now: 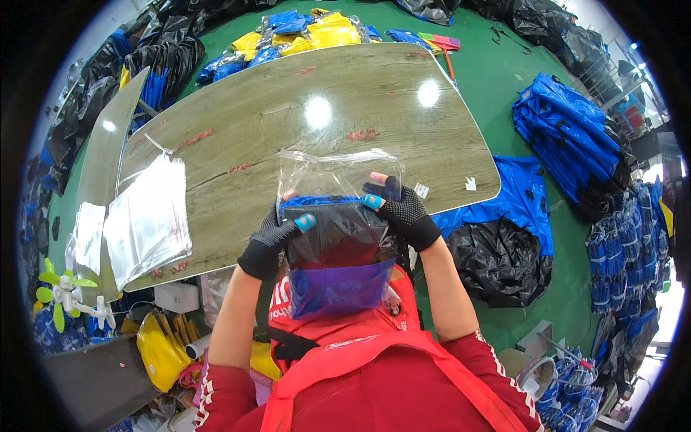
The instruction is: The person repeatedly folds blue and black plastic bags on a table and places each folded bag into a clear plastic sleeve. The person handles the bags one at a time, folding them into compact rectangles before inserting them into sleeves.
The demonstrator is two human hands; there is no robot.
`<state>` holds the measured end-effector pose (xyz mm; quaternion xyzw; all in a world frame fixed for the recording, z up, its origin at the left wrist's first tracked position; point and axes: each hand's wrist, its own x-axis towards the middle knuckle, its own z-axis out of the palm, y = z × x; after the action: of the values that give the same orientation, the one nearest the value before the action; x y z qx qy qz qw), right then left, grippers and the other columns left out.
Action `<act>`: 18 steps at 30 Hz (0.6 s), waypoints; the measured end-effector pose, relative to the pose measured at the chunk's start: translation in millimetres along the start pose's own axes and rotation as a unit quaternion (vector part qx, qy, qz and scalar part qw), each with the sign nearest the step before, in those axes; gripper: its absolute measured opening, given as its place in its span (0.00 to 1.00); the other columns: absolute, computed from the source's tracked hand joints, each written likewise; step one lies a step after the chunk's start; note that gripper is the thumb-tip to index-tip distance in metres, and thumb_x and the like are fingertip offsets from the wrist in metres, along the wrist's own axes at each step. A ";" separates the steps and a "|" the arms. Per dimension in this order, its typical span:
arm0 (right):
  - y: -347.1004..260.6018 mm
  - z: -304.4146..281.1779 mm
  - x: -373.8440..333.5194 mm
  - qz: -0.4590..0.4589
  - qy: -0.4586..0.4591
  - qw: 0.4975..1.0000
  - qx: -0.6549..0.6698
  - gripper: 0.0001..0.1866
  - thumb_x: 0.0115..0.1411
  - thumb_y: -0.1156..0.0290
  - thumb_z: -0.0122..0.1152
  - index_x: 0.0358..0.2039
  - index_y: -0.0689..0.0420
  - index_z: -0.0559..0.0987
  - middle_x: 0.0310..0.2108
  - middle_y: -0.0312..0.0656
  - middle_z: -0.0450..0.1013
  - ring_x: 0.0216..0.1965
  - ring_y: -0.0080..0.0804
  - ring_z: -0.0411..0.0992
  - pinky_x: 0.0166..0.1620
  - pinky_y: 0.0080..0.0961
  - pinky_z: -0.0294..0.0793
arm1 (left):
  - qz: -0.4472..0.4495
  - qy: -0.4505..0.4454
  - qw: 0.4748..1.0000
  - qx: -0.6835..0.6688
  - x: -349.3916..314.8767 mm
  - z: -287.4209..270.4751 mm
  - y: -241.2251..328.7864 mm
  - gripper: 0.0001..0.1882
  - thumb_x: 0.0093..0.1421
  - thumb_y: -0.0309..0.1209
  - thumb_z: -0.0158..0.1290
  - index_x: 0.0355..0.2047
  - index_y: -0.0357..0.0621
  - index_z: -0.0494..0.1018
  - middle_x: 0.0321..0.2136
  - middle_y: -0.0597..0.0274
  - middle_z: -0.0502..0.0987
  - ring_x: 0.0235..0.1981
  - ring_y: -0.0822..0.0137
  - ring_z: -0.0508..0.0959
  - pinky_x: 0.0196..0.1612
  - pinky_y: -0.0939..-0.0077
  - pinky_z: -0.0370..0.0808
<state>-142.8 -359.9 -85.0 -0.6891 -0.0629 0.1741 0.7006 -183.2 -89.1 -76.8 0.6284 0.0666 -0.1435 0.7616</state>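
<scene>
Head view: left hand [268, 243] and right hand [412, 219], in dotted black gloves, grip opposite sides of a clear plastic bag [337, 169], thumbs in front. Inside, a folded black-and-blue bundle [338, 230] blocks part of the red apron [410, 309]. Flat clear sleeves [147, 223] lie leftward on the wood-grain table [252, 122].

The clear plastic bag of folded blue-and-black material [338, 227] is hiding most fingers of the black-gloved left hand [272, 241]. The wood-patterned tabletop [252, 137] is concealing the near side of the blue-and-yellow plastic packet heap [324, 32]. The upper edge is cutting off glossy black bundles [536, 25].
</scene>
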 end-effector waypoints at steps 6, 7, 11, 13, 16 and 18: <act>-0.6 16.3 21.1 -0.084 0.178 0.970 -0.146 0.15 0.61 0.63 0.61 0.24 0.62 0.77 0.18 0.35 0.70 0.23 0.20 0.66 0.29 0.21 0.65 | 0.001 0.093 0.995 0.020 19.3 7.7 -36.5 0.10 0.58 0.34 0.58 0.34 0.39 0.75 0.27 0.65 0.76 0.31 0.73 0.74 0.37 0.76 0.71; -0.5 17.8 27.4 -0.040 0.157 0.976 -0.148 0.18 0.61 0.62 0.61 0.20 0.61 0.71 0.18 0.36 0.69 0.23 0.21 0.66 0.28 0.24 0.65 | 0.051 0.111 0.992 0.032 20.8 7.9 -43.1 0.11 0.57 0.34 0.58 0.34 0.39 0.76 0.26 0.64 0.76 0.30 0.74 0.74 0.36 0.77 0.70; 10.1 15.1 33.4 -0.092 0.205 0.925 -0.306 0.16 0.62 0.61 0.59 0.26 0.62 0.77 0.21 0.43 0.75 0.24 0.27 0.72 0.30 0.29 0.69 | 0.049 0.065 0.991 0.103 37.7 -7.1 -49.1 0.15 0.61 0.38 0.55 0.42 0.40 0.74 0.32 0.62 0.77 0.34 0.70 0.75 0.40 0.76 0.72; 19.4 7.7 33.6 -0.093 0.157 0.975 -0.123 0.15 0.63 0.62 0.58 0.27 0.62 0.78 0.23 0.41 0.76 0.26 0.26 0.73 0.32 0.27 0.70 | -0.030 0.046 0.993 -0.101 50.5 -20.0 -40.6 0.18 0.62 0.41 0.52 0.44 0.39 0.74 0.37 0.58 0.78 0.37 0.66 0.77 0.42 0.73 0.74; 26.7 -10.1 39.1 -0.069 0.166 0.981 -0.073 0.13 0.63 0.62 0.58 0.31 0.60 0.80 0.26 0.36 0.77 0.29 0.23 0.72 0.36 0.23 0.70 | 0.028 -0.002 0.995 -0.092 72.4 -32.6 -23.2 0.22 0.65 0.43 0.48 0.48 0.35 0.73 0.43 0.49 0.78 0.41 0.59 0.80 0.47 0.67 0.76; 18.6 -21.1 45.3 -0.051 0.196 0.979 0.000 0.12 0.64 0.64 0.57 0.35 0.59 0.81 0.28 0.34 0.77 0.31 0.21 0.71 0.38 0.22 0.71 | 0.030 -0.004 0.979 -0.200 81.3 -34.0 -12.6 0.21 0.66 0.41 0.47 0.47 0.33 0.73 0.42 0.48 0.79 0.40 0.58 0.81 0.46 0.65 0.77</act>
<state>-96.6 -365.0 -111.2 -0.7056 0.0403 -0.0002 0.7074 -107.1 -69.0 -118.4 0.4642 0.0726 -0.1068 0.8763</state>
